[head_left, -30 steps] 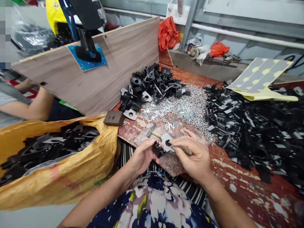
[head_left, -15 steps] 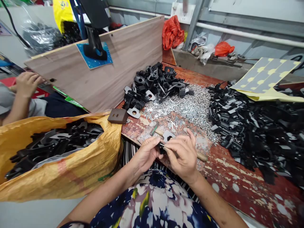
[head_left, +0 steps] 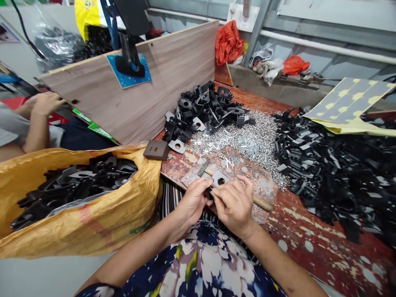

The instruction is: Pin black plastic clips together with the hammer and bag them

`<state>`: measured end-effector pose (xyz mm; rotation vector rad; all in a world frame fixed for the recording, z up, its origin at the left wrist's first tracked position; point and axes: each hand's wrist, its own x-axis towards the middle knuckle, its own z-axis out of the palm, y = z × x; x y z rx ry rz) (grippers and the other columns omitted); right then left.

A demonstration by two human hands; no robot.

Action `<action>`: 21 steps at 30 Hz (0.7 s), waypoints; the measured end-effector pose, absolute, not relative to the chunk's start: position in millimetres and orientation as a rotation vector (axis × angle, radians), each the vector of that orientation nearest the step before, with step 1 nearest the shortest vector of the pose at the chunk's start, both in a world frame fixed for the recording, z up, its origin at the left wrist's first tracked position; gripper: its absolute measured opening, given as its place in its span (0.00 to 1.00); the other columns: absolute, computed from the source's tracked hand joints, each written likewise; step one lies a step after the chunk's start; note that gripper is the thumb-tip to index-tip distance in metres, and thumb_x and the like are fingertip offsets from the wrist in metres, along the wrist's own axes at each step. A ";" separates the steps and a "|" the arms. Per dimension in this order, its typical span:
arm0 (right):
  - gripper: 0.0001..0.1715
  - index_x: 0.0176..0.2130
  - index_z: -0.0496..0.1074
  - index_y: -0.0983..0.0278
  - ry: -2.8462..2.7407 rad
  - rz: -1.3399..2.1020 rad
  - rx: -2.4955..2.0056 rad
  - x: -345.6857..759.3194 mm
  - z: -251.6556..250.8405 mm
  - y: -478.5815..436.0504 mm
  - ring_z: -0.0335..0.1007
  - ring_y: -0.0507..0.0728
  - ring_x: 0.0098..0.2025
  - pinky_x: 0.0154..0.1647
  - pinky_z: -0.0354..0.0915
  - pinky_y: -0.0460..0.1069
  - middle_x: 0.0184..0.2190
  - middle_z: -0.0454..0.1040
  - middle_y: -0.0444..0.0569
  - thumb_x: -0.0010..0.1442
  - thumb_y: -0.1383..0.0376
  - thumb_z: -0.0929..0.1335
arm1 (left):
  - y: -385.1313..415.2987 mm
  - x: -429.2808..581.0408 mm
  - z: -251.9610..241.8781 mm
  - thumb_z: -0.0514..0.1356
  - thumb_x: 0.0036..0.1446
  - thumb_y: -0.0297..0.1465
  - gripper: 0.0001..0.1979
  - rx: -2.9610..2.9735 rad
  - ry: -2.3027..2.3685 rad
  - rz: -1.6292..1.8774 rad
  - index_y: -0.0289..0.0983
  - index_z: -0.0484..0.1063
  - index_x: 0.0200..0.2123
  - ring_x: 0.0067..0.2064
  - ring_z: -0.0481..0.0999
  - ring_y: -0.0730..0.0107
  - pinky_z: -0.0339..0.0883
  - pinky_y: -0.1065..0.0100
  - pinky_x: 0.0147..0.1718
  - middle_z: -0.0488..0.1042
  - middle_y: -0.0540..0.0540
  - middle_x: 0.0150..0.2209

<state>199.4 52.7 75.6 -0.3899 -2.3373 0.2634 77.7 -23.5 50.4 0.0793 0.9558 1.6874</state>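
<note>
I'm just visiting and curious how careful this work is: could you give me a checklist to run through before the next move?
1. Holed part steadied: ok; the left hand grips it.
2. Right hand at the part: ok; its fingertips are right at it.
3. Pin between those fingertips: cannot tell; the fingers hide it.
4. Hammer nearby: ok; it lies unheld by the hands.
5. Loose metal pins nearby: ok; heaped beyond the hammer.
6. Speckled slab free of loose things: not ok; hammer and some pins lie on it.
</note>
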 end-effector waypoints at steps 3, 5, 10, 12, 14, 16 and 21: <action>0.08 0.35 0.69 0.57 -2.317 0.292 -0.377 200.7 68.5 48.6 0.74 0.55 0.34 0.57 0.56 0.60 0.30 0.80 0.39 0.63 0.71 0.69 | -29.4 77.1 53.3 0.72 0.50 0.37 0.14 0.088 1.006 1.639 0.34 0.74 0.29 0.24 0.65 0.77 0.58 0.76 0.19 0.69 0.53 0.24; 0.09 0.35 0.68 0.58 -2.301 0.324 -0.347 200.1 63.3 45.3 0.74 0.54 0.34 0.54 0.56 0.59 0.30 0.80 0.38 0.62 0.72 0.69 | -32.5 77.4 56.1 0.72 0.47 0.37 0.14 0.082 1.055 1.642 0.34 0.73 0.27 0.23 0.63 0.79 0.55 0.77 0.18 0.67 0.54 0.23; 0.09 0.34 0.68 0.58 -2.314 0.329 -0.304 194.3 56.1 43.5 0.74 0.53 0.32 0.52 0.57 0.58 0.29 0.80 0.38 0.62 0.72 0.69 | -33.3 77.8 59.0 0.71 0.45 0.36 0.16 0.068 1.154 1.684 0.36 0.68 0.22 0.20 0.58 0.81 0.51 0.77 0.16 0.63 0.56 0.21; 0.09 0.33 0.68 0.58 -2.325 0.330 -0.302 193.4 56.6 45.7 0.73 0.53 0.31 0.53 0.57 0.58 0.28 0.80 0.38 0.62 0.72 0.69 | -33.8 77.5 58.5 0.72 0.45 0.36 0.16 0.075 1.156 1.673 0.36 0.68 0.23 0.20 0.57 0.82 0.51 0.77 0.16 0.63 0.56 0.21; 0.09 0.32 0.69 0.58 -2.316 0.368 -0.327 193.7 58.1 48.1 0.73 0.53 0.31 0.53 0.57 0.59 0.27 0.79 0.38 0.62 0.71 0.69 | -36.1 78.3 57.6 0.72 0.47 0.39 0.17 0.102 1.137 1.646 0.36 0.68 0.25 0.20 0.57 0.81 0.52 0.77 0.17 0.64 0.55 0.22; 0.09 0.32 0.70 0.58 -2.271 0.418 -0.402 194.3 59.7 49.1 0.73 0.53 0.30 0.53 0.58 0.59 0.26 0.79 0.39 0.63 0.70 0.69 | -41.1 80.0 56.1 0.71 0.50 0.41 0.17 0.174 1.099 1.640 0.36 0.70 0.31 0.23 0.61 0.79 0.57 0.76 0.19 0.67 0.53 0.26; 0.07 0.36 0.73 0.58 -2.343 0.540 -0.420 199.7 64.6 50.0 0.74 0.55 0.34 0.49 0.61 0.57 0.30 0.79 0.42 0.66 0.68 0.68 | -70.8 71.1 54.0 0.74 0.48 0.34 0.23 0.540 1.435 1.672 0.41 0.70 0.46 0.38 0.73 0.68 0.66 0.72 0.34 0.74 0.49 0.39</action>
